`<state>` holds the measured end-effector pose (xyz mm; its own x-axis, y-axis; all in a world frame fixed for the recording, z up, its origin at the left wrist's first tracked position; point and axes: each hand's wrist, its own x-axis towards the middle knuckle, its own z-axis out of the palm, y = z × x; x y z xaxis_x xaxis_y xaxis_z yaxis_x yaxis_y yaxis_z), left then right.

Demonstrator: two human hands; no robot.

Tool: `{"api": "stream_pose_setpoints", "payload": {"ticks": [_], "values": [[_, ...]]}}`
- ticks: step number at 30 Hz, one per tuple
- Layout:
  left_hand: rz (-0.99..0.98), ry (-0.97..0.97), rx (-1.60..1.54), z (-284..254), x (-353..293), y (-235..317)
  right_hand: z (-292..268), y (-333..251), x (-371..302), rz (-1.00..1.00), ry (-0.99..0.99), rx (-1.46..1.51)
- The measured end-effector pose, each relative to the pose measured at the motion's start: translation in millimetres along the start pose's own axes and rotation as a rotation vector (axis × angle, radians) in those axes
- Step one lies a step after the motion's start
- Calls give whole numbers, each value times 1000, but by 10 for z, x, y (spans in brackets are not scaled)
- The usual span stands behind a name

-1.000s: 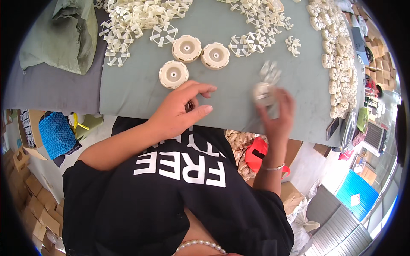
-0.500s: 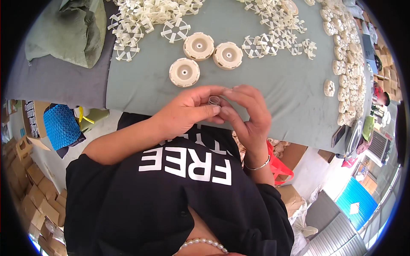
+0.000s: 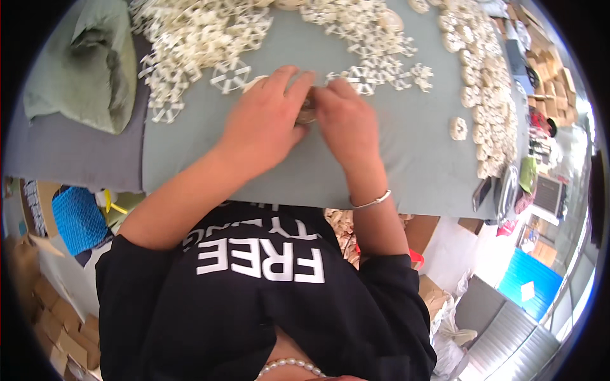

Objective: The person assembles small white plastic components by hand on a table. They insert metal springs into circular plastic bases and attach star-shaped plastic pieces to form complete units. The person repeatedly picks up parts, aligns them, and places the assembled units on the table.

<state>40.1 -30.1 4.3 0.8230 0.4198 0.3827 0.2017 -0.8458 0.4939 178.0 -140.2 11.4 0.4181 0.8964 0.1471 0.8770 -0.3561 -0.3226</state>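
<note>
Both hands are over the table, slightly blurred. My left hand (image 3: 264, 120) curls its fingers over the left side of a round beige part (image 3: 306, 115), which shows only in the gap between the hands. On its other side my right hand (image 3: 348, 120) is closed in a pinch with its fingertips at the part's edge. Whatever the right fingers hold is hidden. The rim of another round beige part (image 3: 255, 83) peeks out behind my left hand. The wire ring seen earlier is out of sight.
White spoked plastic rings (image 3: 203, 38) are heaped at the far left, with more spoked rings (image 3: 375, 51) at the far middle. Beige round parts (image 3: 486, 95) line the table's right side. A phone (image 3: 481, 193) lies near the right edge. Grey-green cloth (image 3: 86, 76) lies at the left.
Both hands have moved from near my body, where they held a small wire ring, forward onto the round parts. The view has shifted, too.
</note>
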Motion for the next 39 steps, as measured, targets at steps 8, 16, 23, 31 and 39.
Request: {"api": "stream_pose_setpoints", "payload": {"ticks": [8,16,23,31,39], "values": [[-72,-331,-36,-1,67,62,-376,764,213,141,188,257],[33,-522,-229,69,-444,451,-421,2104,77,324,323,183],[61,-458,-361,203,-575,326,-182,1136,-476,622,264,667],[104,-417,-397,283,-528,293,-244,1465,-699,343,312,232],[86,-420,-403,299,-543,253,-466,899,-959,313,211,263]]}}
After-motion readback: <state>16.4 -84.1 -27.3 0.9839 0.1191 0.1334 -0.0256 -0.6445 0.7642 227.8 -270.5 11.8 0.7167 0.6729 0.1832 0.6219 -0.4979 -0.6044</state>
